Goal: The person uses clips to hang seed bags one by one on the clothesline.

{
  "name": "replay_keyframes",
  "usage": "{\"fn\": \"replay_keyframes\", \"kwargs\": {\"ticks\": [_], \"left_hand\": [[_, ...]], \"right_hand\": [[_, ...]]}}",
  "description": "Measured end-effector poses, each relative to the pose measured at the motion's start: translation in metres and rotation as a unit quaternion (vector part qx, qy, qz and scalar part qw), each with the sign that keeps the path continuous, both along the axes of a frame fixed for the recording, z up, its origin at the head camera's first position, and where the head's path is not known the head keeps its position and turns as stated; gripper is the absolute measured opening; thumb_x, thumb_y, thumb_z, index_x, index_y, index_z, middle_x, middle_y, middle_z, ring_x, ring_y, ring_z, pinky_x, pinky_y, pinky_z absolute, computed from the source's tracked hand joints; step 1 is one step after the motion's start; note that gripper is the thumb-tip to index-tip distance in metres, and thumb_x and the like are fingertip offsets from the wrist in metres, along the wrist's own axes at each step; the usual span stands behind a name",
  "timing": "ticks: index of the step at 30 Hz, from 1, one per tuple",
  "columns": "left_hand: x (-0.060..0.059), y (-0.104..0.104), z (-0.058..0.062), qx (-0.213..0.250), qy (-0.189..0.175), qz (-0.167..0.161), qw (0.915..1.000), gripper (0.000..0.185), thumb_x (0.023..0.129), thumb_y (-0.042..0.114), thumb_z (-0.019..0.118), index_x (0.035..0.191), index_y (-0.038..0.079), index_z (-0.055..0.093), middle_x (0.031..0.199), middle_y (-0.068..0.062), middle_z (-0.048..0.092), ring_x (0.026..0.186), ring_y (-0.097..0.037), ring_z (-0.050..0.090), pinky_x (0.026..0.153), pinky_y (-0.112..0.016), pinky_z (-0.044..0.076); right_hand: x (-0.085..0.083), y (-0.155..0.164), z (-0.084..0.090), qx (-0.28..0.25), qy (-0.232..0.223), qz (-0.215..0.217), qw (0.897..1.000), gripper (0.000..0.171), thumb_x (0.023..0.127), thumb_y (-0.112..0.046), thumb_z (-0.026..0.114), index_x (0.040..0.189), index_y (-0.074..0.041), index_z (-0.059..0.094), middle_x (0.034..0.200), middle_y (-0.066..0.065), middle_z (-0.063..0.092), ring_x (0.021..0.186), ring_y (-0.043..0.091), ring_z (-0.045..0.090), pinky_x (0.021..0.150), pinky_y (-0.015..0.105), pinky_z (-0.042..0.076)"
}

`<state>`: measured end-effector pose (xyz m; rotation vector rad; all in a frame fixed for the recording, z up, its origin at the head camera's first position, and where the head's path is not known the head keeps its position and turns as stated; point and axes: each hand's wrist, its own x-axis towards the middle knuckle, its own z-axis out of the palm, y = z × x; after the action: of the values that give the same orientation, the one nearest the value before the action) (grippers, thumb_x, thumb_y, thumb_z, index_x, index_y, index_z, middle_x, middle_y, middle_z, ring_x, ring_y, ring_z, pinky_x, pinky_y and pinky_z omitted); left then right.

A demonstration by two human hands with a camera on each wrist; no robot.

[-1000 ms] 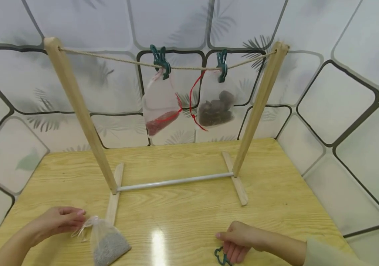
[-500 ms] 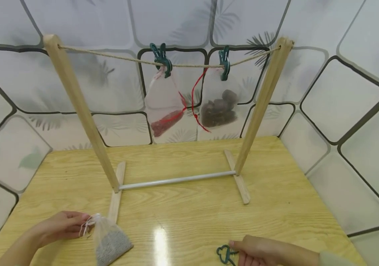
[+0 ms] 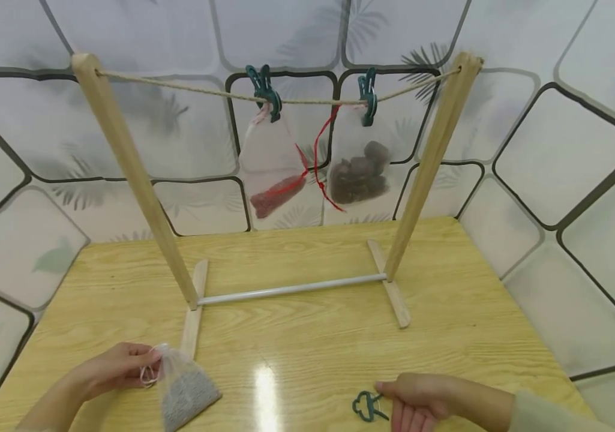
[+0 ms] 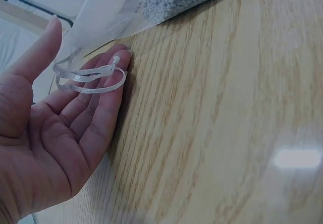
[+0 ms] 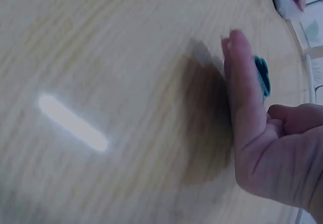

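Observation:
A sheer white drawstring bag [image 3: 191,393] of grey pebbles rests on the table at front left. My left hand [image 3: 118,369] is at its gathered top, with the fingertips against the mesh. The left wrist view shows the thumb standing apart from the fairly straight fingers, and the white drawstring [image 4: 91,75] loops in front of them. At front right, my right hand [image 3: 420,396] pinches the handles of a dark green clothespin [image 3: 370,408] between thumb and fingers, low over the table. In the right wrist view, straight fingers partly hide this clothespin [image 5: 263,76].
A wooden frame with a left post [image 3: 137,177], a right post [image 3: 434,165] and a white crossbar [image 3: 293,288] stands behind. From its rope [image 3: 177,86], two green clothespins hold a bag of reddish contents [image 3: 277,195] and a bag of dark stones [image 3: 360,174]. Patterned walls enclose the table.
My left hand has moved right, from beside the bag up to its top and string. My right hand has shifted right and turned, so more of the clothespin shows. The hanging bags stay put.

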<state>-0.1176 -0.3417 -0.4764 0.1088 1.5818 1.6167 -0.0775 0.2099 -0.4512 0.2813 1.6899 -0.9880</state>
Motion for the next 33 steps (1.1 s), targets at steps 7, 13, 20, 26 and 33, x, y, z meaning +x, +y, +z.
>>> {"fn": "replay_keyframes", "kwargs": {"ticks": [7,13,20,26,33], "left_hand": [[0.0,0.008,-0.003,-0.015,0.002,0.034,0.9993,0.024,0.101,0.021,0.044,0.089,0.01,0.062,0.082,0.004,0.064,0.074,-0.004,0.06,0.07,-0.019,0.052],[0.001,0.012,-0.003,-0.021,-0.006,0.051,0.9985,0.023,0.101,0.022,0.046,0.087,0.012,0.062,0.079,0.005,0.063,0.072,-0.003,0.06,0.07,-0.019,0.052],[-0.002,0.015,0.001,-0.053,0.007,0.048,0.9974,0.024,0.101,0.025,0.046,0.09,0.009,0.061,0.081,0.004,0.063,0.074,-0.005,0.059,0.07,-0.021,0.053],[-0.003,0.016,0.004,-0.073,0.028,0.045,0.996,0.026,0.1,0.027,0.048,0.091,0.007,0.062,0.081,0.003,0.063,0.074,-0.006,0.06,0.071,-0.024,0.054],[-0.003,0.017,0.003,-0.072,0.018,0.052,0.9959,0.025,0.099,0.027,0.049,0.089,0.009,0.062,0.08,0.003,0.063,0.074,-0.006,0.059,0.071,-0.023,0.053]], "right_hand": [[0.004,-0.01,-0.003,-0.098,-0.132,-0.091,0.982,0.066,0.102,-0.046,0.026,0.071,-0.009,0.071,0.062,-0.003,0.067,0.061,0.004,0.066,0.061,0.013,0.051],[-0.012,-0.012,-0.001,-0.072,-0.143,-0.182,0.97,0.07,0.102,-0.049,0.025,0.079,-0.001,0.07,0.068,0.007,0.07,0.066,0.011,0.069,0.072,0.022,0.055],[-0.04,-0.017,0.002,0.002,-0.084,-0.1,0.991,0.077,0.094,-0.063,0.034,0.075,0.001,0.071,0.061,0.009,0.068,0.059,0.014,0.068,0.066,0.027,0.056],[-0.05,-0.03,0.007,0.087,0.083,0.116,0.986,0.088,0.089,-0.071,0.035,0.067,0.007,0.068,0.06,0.021,0.066,0.054,0.028,0.068,0.05,0.037,0.055],[-0.059,-0.042,0.013,0.144,0.097,0.17,0.97,0.077,0.09,-0.06,0.047,0.064,0.009,0.067,0.06,0.024,0.065,0.057,0.033,0.068,0.052,0.04,0.055]]}}
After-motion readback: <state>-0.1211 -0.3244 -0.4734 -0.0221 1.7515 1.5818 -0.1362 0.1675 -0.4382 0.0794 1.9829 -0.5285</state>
